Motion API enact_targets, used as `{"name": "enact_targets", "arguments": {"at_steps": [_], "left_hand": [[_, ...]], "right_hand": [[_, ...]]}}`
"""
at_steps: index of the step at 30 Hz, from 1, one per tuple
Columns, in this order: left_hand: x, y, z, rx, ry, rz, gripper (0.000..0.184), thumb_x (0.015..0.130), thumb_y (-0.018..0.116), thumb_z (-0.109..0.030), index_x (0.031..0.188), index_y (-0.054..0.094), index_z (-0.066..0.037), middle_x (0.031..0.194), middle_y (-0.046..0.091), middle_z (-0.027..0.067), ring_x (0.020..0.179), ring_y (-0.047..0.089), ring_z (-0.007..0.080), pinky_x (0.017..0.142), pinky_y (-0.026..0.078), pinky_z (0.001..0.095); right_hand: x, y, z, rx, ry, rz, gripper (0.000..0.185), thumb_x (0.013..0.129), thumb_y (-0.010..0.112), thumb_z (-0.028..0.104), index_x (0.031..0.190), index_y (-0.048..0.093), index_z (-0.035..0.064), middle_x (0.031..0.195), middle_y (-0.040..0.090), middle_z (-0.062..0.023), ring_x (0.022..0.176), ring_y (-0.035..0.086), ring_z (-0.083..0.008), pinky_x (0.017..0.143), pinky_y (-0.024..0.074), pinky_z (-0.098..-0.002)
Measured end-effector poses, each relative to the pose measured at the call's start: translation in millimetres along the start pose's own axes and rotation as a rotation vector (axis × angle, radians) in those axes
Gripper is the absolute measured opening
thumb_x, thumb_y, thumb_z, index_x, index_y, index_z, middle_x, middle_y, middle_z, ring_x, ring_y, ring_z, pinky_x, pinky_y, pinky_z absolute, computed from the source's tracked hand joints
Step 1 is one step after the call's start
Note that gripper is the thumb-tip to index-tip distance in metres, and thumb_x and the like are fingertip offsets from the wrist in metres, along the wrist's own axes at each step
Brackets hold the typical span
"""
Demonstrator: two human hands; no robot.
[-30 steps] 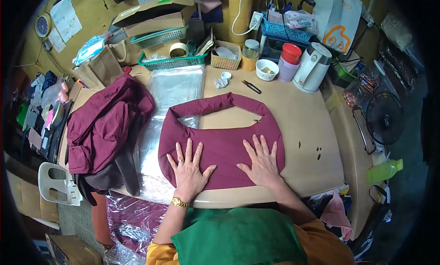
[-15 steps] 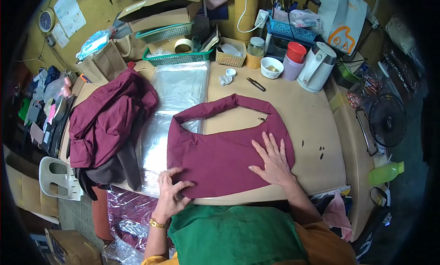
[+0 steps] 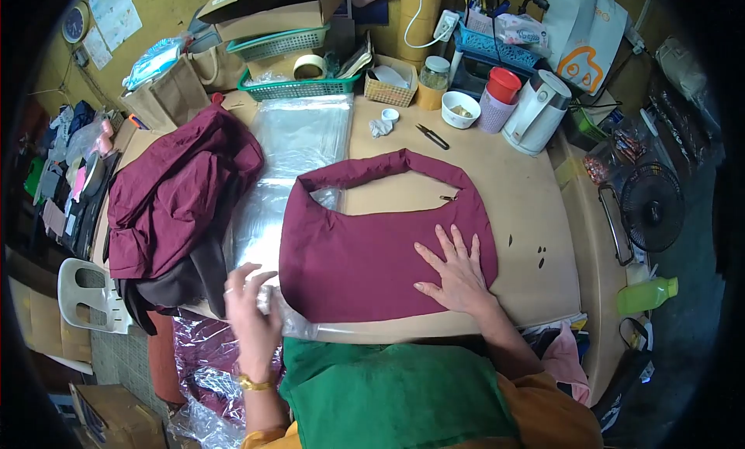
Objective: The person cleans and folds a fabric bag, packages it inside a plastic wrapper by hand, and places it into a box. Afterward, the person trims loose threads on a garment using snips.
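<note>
A maroon fabric shoulder bag [image 3: 372,263] lies flat on the table, its strap arched toward the back and a small zip pull near the opening's right end. My right hand [image 3: 459,278] rests on the bag's right side, fingers spread and palm down. Just off the bag's lower left corner is my left hand [image 3: 254,313], over the front end of a stack of clear plastic bags [image 3: 299,138]. Its fingers are curved and apart, with nothing plainly between them. Part of the plastic stack is hidden under the maroon bag.
A heap of maroon and dark fabric bags [image 3: 182,201] lies at left. Thread snips [image 3: 432,136], a white bowl [image 3: 460,110] and an electric kettle [image 3: 535,114] stand or lie toward the back. Green baskets [image 3: 299,89] are behind the plastic. A fan [image 3: 652,207] is at far right.
My left hand has moved left off the bag's lower left corner to the plastic. My right hand stays flat on the bag. The view has shifted slightly.
</note>
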State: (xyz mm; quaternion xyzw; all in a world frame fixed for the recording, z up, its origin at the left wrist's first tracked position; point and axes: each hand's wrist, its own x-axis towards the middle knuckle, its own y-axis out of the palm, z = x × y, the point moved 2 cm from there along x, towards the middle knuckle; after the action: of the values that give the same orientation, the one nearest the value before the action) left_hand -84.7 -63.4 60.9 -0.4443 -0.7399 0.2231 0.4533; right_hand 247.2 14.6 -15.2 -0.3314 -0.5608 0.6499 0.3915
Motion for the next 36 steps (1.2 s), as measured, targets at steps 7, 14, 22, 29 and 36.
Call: {"name": "enact_targets", "arguments": {"at_steps": [7, 14, 22, 29, 36], "left_hand": [[9.1, 135.7, -66.6, 0.176, 0.186, 0.429, 0.077, 0.089, 0.053, -0.063, 0.151, 0.038, -0.019, 0.159, 0.02, 0.0202, 0.147, 0.014, 0.0439, 0.109, 0.01, 0.073], [-7.4, 144.7, -60.8, 0.21, 0.224, 0.471, 0.074, 0.087, 0.055, -0.062, 0.148, 0.043, -0.022, 0.158, 0.022, 0.02, 0.148, 0.014, 0.0401, 0.112, 0.004, 0.0705], [-2.1, 141.7, -56.2, 0.098, 0.222, 0.425, 0.069, 0.085, 0.061, -0.058, 0.142, 0.05, -0.021, 0.139, 0.041, 0.0193, 0.134, 0.035, 0.0357, 0.114, 0.011, 0.0656], [-5.8, 145.7, -52.0, 0.101, 0.311, 0.413, 0.068, 0.087, 0.057, -0.059, 0.143, 0.049, -0.022, 0.141, 0.043, 0.0186, 0.138, 0.035, 0.0352, 0.115, 0.01, 0.0649], [-28.4, 136.7, -71.9, 0.23, 0.21, 0.649, 0.068, 0.086, 0.058, -0.06, 0.143, 0.048, -0.023, 0.144, 0.041, 0.0208, 0.139, 0.033, 0.0386, 0.106, 0.017, 0.0752]], "right_hand": [[5.5, -28.1, 5.2, 0.04, -0.054, 0.178, 0.072, 0.082, 0.068, 0.055, 0.144, 0.048, 0.0242, 0.155, 0.026, -0.0226, 0.142, 0.025, -0.0457, 0.111, 0.0206, -0.0647], [166.9, -86.6, -21.2, 0.453, -0.264, -0.217, 0.025, 0.089, 0.058, 0.009, 0.112, 0.066, 0.0023, 0.102, 0.065, -0.0171, 0.1, 0.064, -0.0318, 0.086, 0.0494, -0.0404], [332.0, 29.9, -64.2, -0.014, -0.017, -0.383, 0.023, 0.088, 0.055, 0.007, 0.106, 0.07, 0.0055, 0.107, 0.064, -0.0201, 0.1, 0.062, -0.0371, 0.091, 0.0499, -0.0456], [266.0, -47.5, -52.8, 0.576, 0.011, -0.151, 0.014, 0.085, 0.066, 0.013, 0.087, 0.065, -0.0005, 0.084, 0.069, -0.0149, 0.074, 0.066, -0.0236, 0.069, 0.0523, -0.036], [75.9, -48.1, -17.8, 0.787, -0.021, 0.033, 0.009, 0.086, 0.065, 0.001, 0.081, 0.058, 0.001, 0.074, 0.063, -0.0081, 0.066, 0.061, -0.0117, 0.059, 0.048, -0.0301]]}}
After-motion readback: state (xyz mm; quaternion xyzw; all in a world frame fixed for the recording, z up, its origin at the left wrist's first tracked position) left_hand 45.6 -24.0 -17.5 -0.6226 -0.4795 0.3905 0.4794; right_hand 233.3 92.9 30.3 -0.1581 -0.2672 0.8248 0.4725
